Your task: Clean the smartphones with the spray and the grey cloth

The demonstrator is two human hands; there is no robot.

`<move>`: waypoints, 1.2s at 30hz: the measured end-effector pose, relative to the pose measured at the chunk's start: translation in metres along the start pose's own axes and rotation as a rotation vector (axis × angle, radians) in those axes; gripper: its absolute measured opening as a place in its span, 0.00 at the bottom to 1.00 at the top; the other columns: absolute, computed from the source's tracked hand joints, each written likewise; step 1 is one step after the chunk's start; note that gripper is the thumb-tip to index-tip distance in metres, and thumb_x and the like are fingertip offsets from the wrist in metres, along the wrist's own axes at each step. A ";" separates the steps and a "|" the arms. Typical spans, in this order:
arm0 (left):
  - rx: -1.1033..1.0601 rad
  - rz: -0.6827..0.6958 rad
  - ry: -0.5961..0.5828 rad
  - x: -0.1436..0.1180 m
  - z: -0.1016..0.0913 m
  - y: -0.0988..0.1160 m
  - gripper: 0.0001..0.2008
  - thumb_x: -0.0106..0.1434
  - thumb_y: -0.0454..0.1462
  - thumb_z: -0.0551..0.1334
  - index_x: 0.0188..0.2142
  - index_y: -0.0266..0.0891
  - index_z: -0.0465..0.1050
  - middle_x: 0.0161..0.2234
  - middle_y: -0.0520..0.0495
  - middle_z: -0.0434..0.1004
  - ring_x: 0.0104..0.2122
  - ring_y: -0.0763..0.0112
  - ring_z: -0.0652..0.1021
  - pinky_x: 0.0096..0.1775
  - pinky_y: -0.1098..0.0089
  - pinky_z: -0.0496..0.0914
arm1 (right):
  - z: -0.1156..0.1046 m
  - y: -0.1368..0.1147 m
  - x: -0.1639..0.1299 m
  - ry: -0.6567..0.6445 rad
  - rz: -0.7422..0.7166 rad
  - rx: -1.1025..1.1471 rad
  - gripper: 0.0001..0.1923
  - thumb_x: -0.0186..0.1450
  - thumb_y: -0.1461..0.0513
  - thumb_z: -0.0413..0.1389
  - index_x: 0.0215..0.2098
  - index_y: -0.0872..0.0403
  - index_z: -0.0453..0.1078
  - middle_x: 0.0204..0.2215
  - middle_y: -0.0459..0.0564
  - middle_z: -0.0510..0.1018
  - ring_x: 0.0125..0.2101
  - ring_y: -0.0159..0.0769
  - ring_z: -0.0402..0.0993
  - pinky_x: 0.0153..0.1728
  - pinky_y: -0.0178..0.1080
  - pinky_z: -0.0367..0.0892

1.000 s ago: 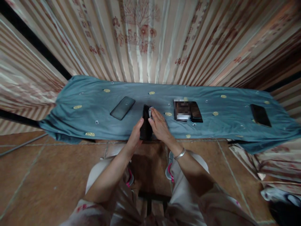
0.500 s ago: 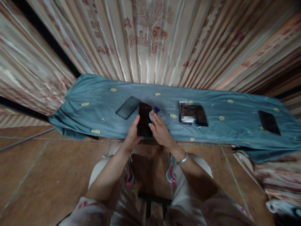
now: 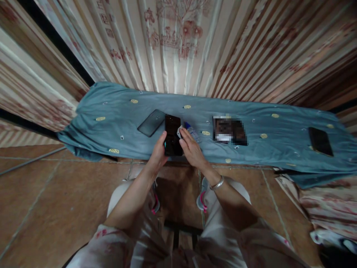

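My left hand point(image 3: 159, 152) grips a black smartphone point(image 3: 173, 143) by its left edge, thumb along the side, its dark glossy face turned up. At the phone's right edge my right hand point(image 3: 192, 148) is closed on a small whitish cloth point(image 3: 179, 131), pinched at the fingertips. Just behind that hand lies a clear bottle with a blue cap point(image 3: 192, 132), partly hidden by the fingers. A second dark phone point(image 3: 151, 123) rests tilted on the cloth-covered bench, up and left of the held phone.
A blue-green sheet with yellow prints point(image 3: 125, 111) covers the long bench. Blurred-out items point(image 3: 230, 130) lie right of my hands, and another dark phone point(image 3: 320, 141) near the right end. Patterned curtains point(image 3: 178, 48) hang behind; tiled floor point(image 3: 64, 193) is below.
The view has shifted slightly, so the bench sits a little higher. My right hand with the small cloth stays at the phone's right edge; the left hand keeps its hold.
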State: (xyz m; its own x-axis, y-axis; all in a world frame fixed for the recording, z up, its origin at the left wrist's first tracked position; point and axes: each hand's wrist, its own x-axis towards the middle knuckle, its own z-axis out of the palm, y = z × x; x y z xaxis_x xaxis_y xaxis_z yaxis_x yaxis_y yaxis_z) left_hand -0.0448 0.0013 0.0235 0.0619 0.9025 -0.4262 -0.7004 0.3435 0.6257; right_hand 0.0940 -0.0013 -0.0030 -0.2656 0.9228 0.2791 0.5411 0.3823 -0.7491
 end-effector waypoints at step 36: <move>-0.028 0.044 0.144 0.003 -0.002 0.013 0.19 0.67 0.41 0.54 0.47 0.32 0.76 0.37 0.43 0.84 0.44 0.60 0.81 0.52 0.64 0.72 | 0.001 -0.013 -0.015 -0.056 -0.016 0.047 0.30 0.74 0.49 0.38 0.68 0.53 0.54 0.67 0.52 0.59 0.68 0.37 0.52 0.69 0.47 0.49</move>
State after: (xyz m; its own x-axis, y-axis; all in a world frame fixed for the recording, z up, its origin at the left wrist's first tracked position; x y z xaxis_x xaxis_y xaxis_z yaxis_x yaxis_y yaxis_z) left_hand -0.0555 0.0082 0.0285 -0.0703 0.8694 -0.4891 -0.7200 0.2951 0.6280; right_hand 0.0897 -0.0202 0.0019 -0.3184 0.9121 0.2582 0.4986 0.3928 -0.7727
